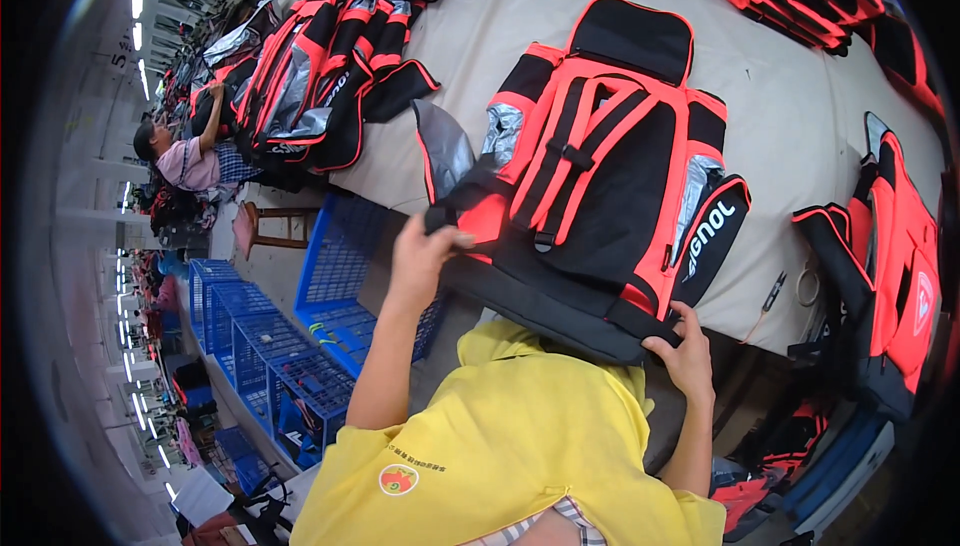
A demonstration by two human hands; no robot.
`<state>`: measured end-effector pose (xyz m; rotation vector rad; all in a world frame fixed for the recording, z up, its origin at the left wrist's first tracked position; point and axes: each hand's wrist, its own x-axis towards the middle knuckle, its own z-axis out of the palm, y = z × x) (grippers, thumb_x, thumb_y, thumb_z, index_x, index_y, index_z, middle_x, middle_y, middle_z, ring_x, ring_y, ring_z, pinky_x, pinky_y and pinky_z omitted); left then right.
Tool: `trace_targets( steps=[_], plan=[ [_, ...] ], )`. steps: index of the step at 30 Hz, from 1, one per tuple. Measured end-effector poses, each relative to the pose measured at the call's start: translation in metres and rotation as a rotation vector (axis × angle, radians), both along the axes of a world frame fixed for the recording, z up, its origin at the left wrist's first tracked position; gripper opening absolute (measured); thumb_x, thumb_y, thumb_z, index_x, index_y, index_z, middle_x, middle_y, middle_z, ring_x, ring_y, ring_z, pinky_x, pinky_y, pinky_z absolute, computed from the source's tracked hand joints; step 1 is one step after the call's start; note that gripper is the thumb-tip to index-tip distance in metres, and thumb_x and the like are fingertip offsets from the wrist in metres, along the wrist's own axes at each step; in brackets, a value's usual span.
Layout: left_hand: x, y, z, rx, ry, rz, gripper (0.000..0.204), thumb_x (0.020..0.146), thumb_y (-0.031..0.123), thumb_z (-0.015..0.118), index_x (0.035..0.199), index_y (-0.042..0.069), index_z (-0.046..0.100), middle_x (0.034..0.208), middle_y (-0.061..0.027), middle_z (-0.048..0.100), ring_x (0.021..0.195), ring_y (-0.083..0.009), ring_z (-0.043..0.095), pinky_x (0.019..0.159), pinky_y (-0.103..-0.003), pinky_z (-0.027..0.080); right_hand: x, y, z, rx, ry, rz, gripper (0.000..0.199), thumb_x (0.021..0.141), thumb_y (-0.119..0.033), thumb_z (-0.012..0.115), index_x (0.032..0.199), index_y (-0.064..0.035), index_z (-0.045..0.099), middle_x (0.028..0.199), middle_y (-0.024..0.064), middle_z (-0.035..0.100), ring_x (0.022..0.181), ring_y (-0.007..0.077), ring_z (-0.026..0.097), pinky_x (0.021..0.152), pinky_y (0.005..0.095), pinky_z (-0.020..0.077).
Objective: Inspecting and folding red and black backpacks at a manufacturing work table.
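Left grip [432, 246] and right grip [685, 344] holding backpack [625, 181], underside hidden, far bags [775, 1] cropped

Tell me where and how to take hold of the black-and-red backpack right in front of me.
Probably best by both ends of its black base, coming from your near side, one hand at each. The backpack lies strap side up on the table, base toward you, and its width suits a two-sided grip. Your left hand and right hand are at those ends.
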<state>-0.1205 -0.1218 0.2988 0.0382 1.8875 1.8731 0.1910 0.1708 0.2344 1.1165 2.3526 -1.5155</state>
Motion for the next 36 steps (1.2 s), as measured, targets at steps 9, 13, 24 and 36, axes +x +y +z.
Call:
trace_targets(
  steps=[9, 13, 24, 36],
  plan=[
    [-0.034, -0.008, 0.074, 0.646, 0.136, 0.173, 0.028, 0.11, 0.009, 0.05, 0.136, 0.009, 0.06, 0.117, -0.0048, 0.066, 0.098, -0.0154, 0.059, 0.095, -0.037, 0.05, 0.019, -0.021, -0.001, 0.141, -0.028, -0.084, 0.071, 0.079, -0.031, 0.092, 0.137, -0.0043, 0.06, 0.111, 0.0231, 0.073, 0.104, 0.0395, 0.069, 0.094, 0.0443, 0.0541],
    [-0.048, 0.014, 0.075, -0.216, 0.631, -0.021, 0.019, 0.106, 0.008, 0.059, 0.12, -0.003, 0.064, 0.106, -0.0054, 0.061, 0.094, -0.0148, 0.057, 0.082, -0.027, 0.046, -0.005, -0.055, 0.049, 0.443, -0.047, -0.065, 0.063, 0.083, -0.023, 0.088, 0.135, 0.0015, 0.06, 0.12, 0.02, 0.068, 0.11, 0.0401, 0.064, 0.097, 0.0458, 0.0525],
    [0.098, 0.075, 0.075, 0.058, 1.304, -1.027, 0.05, 0.091, 0.016, 0.069, 0.135, -0.004, 0.057, 0.129, -0.0266, 0.06, 0.115, -0.0396, 0.064, 0.091, -0.046, 0.055, -0.176, -0.145, 0.046, -0.831, 0.67, -0.792, 0.04, 0.105, -0.019, 0.069, 0.14, -0.0094, 0.053, 0.1, 0.0073, 0.072, 0.105, 0.02, 0.071, 0.09, 0.0364, 0.0601],
    [-0.009, -0.029, -0.081, -0.457, 0.926, -0.761, 0.062, 0.076, 0.028, 0.09, 0.131, 0.008, 0.07, 0.141, -0.0247, 0.054, 0.134, -0.0429, 0.051, 0.113, -0.051, 0.044, -0.083, -0.084, 0.033, -0.845, 1.045, -0.401, 0.047, 0.085, -0.045, 0.089, 0.085, -0.0159, 0.052, 0.077, -0.0039, 0.047, 0.086, 0.0182, 0.044, 0.108, 0.0443, 0.0423]
  ],
)
